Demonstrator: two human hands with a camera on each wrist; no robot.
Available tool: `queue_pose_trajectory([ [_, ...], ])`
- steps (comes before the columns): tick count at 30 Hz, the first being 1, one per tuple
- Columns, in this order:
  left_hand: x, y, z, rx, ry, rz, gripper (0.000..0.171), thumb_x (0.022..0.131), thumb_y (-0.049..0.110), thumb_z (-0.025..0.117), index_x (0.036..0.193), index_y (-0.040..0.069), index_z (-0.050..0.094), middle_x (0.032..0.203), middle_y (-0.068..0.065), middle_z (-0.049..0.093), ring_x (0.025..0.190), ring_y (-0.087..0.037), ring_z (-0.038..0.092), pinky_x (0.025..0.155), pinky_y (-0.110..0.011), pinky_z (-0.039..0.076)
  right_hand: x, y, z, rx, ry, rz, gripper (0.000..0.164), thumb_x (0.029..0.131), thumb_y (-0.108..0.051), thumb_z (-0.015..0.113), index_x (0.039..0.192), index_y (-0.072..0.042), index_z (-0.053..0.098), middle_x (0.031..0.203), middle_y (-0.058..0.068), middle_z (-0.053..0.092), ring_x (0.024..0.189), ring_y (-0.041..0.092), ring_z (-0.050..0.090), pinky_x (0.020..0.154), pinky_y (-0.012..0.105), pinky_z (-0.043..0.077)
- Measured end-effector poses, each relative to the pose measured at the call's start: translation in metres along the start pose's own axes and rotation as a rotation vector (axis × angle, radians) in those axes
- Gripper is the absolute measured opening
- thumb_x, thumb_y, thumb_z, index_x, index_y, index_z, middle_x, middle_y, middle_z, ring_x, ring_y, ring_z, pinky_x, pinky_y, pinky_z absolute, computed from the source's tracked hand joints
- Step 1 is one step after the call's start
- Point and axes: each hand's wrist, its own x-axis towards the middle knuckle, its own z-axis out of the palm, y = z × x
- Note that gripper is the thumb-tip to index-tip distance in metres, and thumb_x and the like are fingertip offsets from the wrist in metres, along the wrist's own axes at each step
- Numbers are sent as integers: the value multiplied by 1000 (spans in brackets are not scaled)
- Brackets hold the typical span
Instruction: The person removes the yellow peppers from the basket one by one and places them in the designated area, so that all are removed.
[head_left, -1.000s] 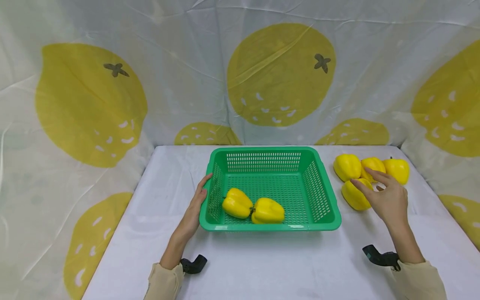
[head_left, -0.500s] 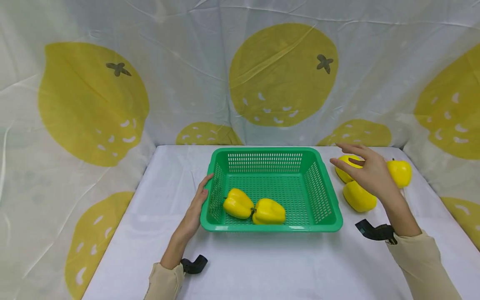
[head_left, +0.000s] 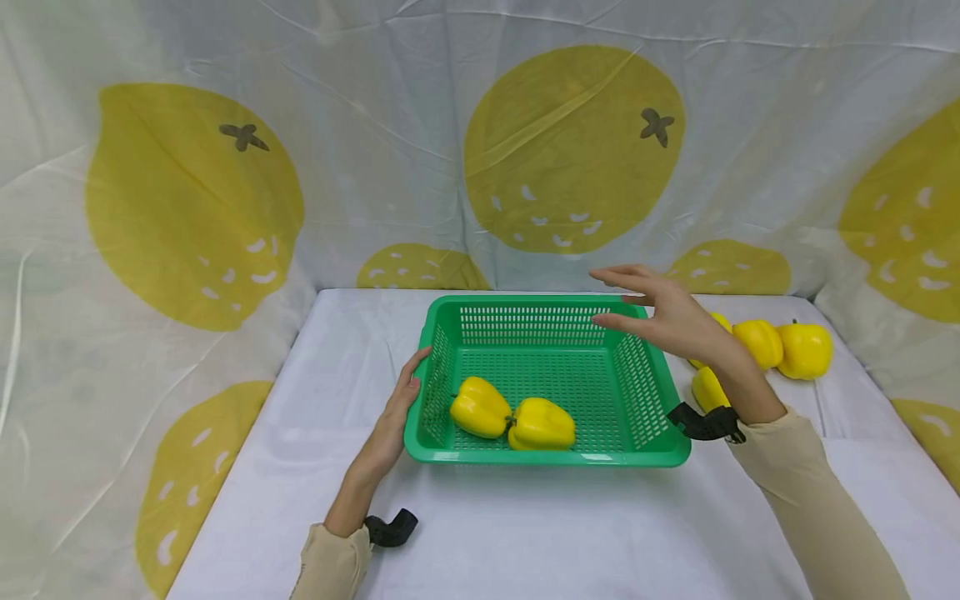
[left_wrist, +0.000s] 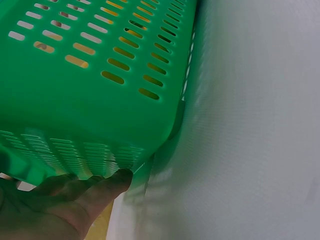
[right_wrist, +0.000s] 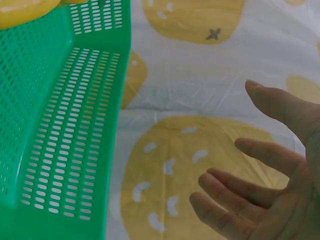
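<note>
A green plastic basket (head_left: 547,457) with slotted walls stands mid-table. Inside lie two yellow bell peppers, one (head_left: 480,408) on the left and another (head_left: 542,425) beside it, near the front wall. My left hand (head_left: 386,433) touches the basket's left side from outside; its fingers (left_wrist: 102,192) lie fairly straight along the outer wall. Over the back right corner of the basket hovers my right hand (head_left: 675,321), thumb and fingers spread and nothing between them. In the right wrist view, bare air separates this hand from the basket wall (right_wrist: 65,135).
Several more yellow bell peppers (head_left: 805,350) sit on the white tablecloth (head_left: 525,533) right of the basket, partly hidden behind my right forearm. A fabric backdrop (head_left: 390,150) printed with large yellow fruit rises behind the table and at both sides.
My right hand has moved left, from above the right-hand peppers to over the basket's back right corner, empty throughout. The left hand keeps its place at the basket's side.
</note>
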Motion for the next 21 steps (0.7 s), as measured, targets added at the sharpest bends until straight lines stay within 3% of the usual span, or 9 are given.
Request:
queue_pose_trajectory([
  [8, 0, 0, 1, -1, -9, 4, 49, 114, 43, 18, 163, 41, 19, 174, 4, 10, 157, -27, 13, 125, -61, 8, 21, 6, 18, 25, -150, -68, 63, 96, -29, 76, 154, -22, 51, 158, 10, 46, 140, 39, 49, 107, 60, 48],
  [14, 0, 1, 1, -6, -16, 16, 49, 114, 42, 18, 163, 39, 19, 173, 3, 10, 156, -28, 15, 125, -60, 9, 29, 12, 29, 18, -240, -82, 63, 95, -32, 77, 153, -22, 53, 160, 9, 45, 143, 36, 46, 110, 60, 45],
  [21, 0, 1, 0, -2, -11, 18, 49, 114, 41, 18, 163, 39, 19, 173, 3, 10, 156, -28, 15, 125, -61, 9, 35, 21, 43, 135, -335, -131, 59, 96, -24, 76, 151, -18, 55, 160, 9, 47, 140, 38, 52, 111, 57, 47],
])
